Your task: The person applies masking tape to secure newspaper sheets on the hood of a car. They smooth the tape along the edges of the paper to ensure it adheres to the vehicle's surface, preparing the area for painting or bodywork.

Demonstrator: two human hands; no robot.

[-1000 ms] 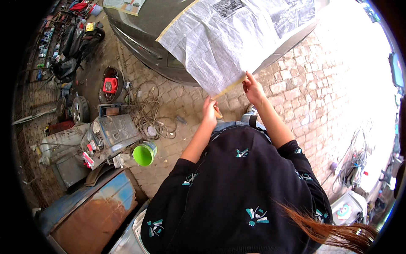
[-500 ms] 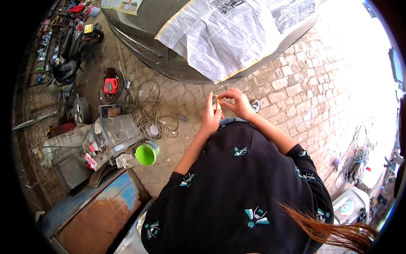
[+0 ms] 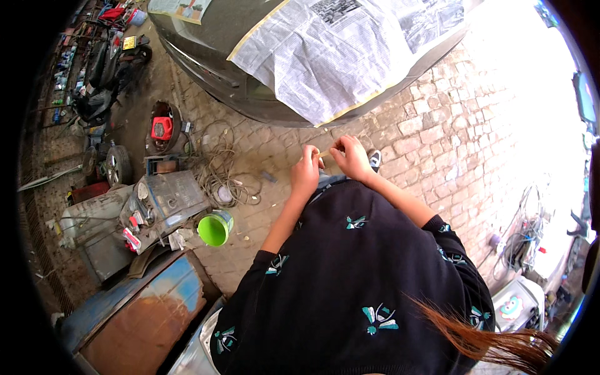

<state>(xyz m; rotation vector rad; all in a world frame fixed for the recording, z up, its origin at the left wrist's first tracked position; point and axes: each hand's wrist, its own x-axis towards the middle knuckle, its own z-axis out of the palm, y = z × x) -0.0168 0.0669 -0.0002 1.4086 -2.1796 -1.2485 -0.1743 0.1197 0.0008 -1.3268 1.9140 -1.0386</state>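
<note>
My left hand [image 3: 305, 171] is closed round a roll of yellowish masking tape, mostly hidden by the fingers. A short strip of the masking tape [image 3: 323, 154] spans the gap to my right hand [image 3: 352, 159], whose fingers pinch its end. Both hands are in front of my waist, close together. Just beyond them is the dark car's rounded end [image 3: 212, 69]. Crumpled newspaper [image 3: 337, 62] lies over the car body, edged with yellowish tape.
At left, a green bucket [image 3: 214, 230] stands near a coiled hose [image 3: 222, 181] and a worn metal box [image 3: 178, 195]. A red can [image 3: 162, 128] sits inside a tyre, with a motorbike [image 3: 103, 81] behind. Cables [image 3: 525, 240] lie at right on the brick paving [image 3: 431, 137].
My left fingers have curled round the tape roll, which showed as a ring before. The right hand has turned slightly, and a short strip now shows between the hands.
</note>
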